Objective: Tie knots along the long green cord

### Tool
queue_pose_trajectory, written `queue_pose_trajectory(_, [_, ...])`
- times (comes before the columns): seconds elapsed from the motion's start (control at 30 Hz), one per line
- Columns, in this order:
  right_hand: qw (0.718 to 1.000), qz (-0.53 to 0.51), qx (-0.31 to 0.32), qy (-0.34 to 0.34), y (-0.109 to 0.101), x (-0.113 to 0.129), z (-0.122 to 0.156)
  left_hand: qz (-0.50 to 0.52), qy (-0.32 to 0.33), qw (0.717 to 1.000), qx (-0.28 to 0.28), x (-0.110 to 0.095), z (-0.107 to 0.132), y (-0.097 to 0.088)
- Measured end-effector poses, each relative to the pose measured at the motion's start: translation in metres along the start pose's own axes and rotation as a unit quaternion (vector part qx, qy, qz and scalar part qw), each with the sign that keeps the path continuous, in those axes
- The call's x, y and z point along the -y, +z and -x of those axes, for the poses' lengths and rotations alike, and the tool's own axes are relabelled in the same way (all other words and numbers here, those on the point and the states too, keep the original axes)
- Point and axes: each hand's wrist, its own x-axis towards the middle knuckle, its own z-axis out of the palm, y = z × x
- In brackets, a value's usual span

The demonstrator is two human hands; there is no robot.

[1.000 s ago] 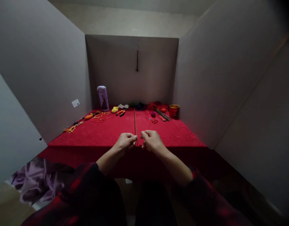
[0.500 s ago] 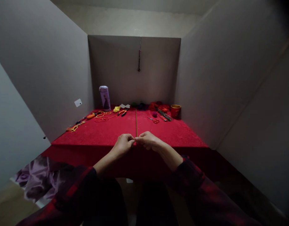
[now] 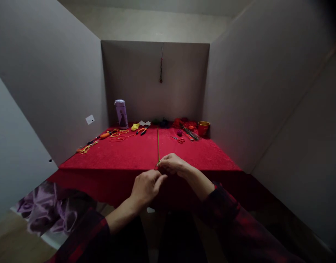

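A long thin stick [image 3: 158,143] lies lengthwise down the middle of the red table [image 3: 124,155], its near end at the front edge. My right hand [image 3: 172,164] is closed in a pinch on that near end. My left hand [image 3: 146,186] hangs lower, just in front of the table edge, fingers curled together and pointing up toward the right hand's fingertips. What the left fingers hold, if anything, is too small to make out. Both sleeves are dark red plaid.
At the back of the table stand a purple bottle [image 3: 121,114] and a red cup [image 3: 203,129]. Pliers [image 3: 141,130], red scissors [image 3: 178,139], yellow and orange cords [image 3: 117,134] and yarn balls [image 3: 184,123] lie there. Grey panels wall three sides. Purple cloth [image 3: 47,212] lies lower left.
My left hand has come off the stick's end and dropped down and toward me, below the table edge. My right hand has stayed pinched on the stick.
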Motion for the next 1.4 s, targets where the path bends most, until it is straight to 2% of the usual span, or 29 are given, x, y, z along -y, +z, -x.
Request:
queue_pose_trajectory(0.07, [1.0, -0.002, 0.003, -0.008, -0.001, -0.002, 0.0, 0.076, -0.045, 0.993, -0.082, 0.008, -0.014, -0.003])
queue_pose_trajectory(0.1, [1.0, -0.002, 0.005, -0.012, -0.001, -0.002, 0.0, 0.12, -0.07, 0.986, -0.094, 0.012, -0.022, -0.003])
queue_pose_trajectory(0.13, [1.0, -0.002, 0.007, -0.016, -0.001, -0.003, 0.0, 0.166, -0.095, 0.978, -0.081, 0.016, -0.031, -0.003])
queue_pose_trajectory(0.2, [1.0, -0.001, 0.011, -0.022, 0.0, -0.004, -0.001, 0.225, -0.111, 0.968, -0.02, 0.023, -0.046, 0.001])
queue_pose_trajectory(0.27, [1.0, 0.004, 0.011, -0.027, 0.0, -0.004, 0.0, 0.245, -0.105, 0.964, 0.02, 0.028, -0.057, 0.006])
queue_pose_trajectory(0.37, [0.999, 0.018, 0.004, -0.026, -0.001, -0.003, 0.002, 0.259, -0.095, 0.96, 0.044, 0.035, -0.065, 0.009])
queue_pose_trajectory(0.47, [0.999, 0.045, -0.011, -0.022, -0.004, -0.001, 0.006, 0.276, -0.098, 0.955, 0.056, 0.04, -0.069, 0.009])
queue_pose_trajectory(0.6, [0.992, 0.092, -0.075, -0.049, -0.001, -0.004, 0.019, 0.302, -0.12, 0.945, 0.048, 0.039, -0.071, 0.009])
queue_pose_trajectory(0.7, [0.984, 0.116, -0.103, -0.087, 0.015, -0.013, 0.036, 0.344, -0.141, 0.927, 0.054, 0.031, -0.068, 0.012])
queue_pose_trajectory(0.8, [0.975, 0.156, -0.103, -0.121, 0.035, -0.027, 0.054, 0.397, -0.157, 0.9, 0.086, 0.024, -0.063, 0.013])
queue_pose_trajectory(0.87, [0.967, 0.202, -0.091, -0.122, 0.041, -0.034, 0.062, 0.424, -0.165, 0.885, 0.101, 0.022, -0.06, 0.014])
queue_pose_trajectory(0.93, [0.959, 0.241, -0.094, -0.113, 0.036, -0.033, 0.065, 0.441, -0.177, 0.874, 0.104, 0.022, -0.059, 0.013])
queue_pose_trajectory(1.0, [0.951, 0.244, -0.149, -0.122, 0.024, -0.025, 0.062, 0.453, -0.187, 0.866, 0.098, 0.022, -0.059, 0.013])
queue_pose_trajectory(1.07, [0.952, 0.179, -0.214, -0.124, 0.009, -0.012, 0.054, 0.459, -0.19, 0.863, 0.096, 0.023, -0.06, 0.013])
queue_pose_trajectory(1.1, [0.96, 0.134, -0.216, -0.113, 0.004, -0.006, 0.048, 0.46, -0.187, 0.863, 0.098, 0.023, -0.061, 0.013])
queue_pose_trajectory(1.2, [0.989, 0.037, -0.124, -0.068, -0.003, 0.008, 0.028, 0.454, -0.171, 0.868, 0.104, 0.024, -0.063, 0.012])
queue_pose_trajectory(1.3, [0.998, 0.025, -0.031, -0.048, -0.003, 0.008, 0.012, 0.432, -0.156, 0.882, 0.104, 0.027, -0.063, 0.01])
queue_pose_trajectory(1.4, [0.999, 0.033, 0.0, -0.033, -0.004, 0.002, 0.003, 0.391, -0.148, 0.903, 0.097, 0.031, -0.062, 0.009])
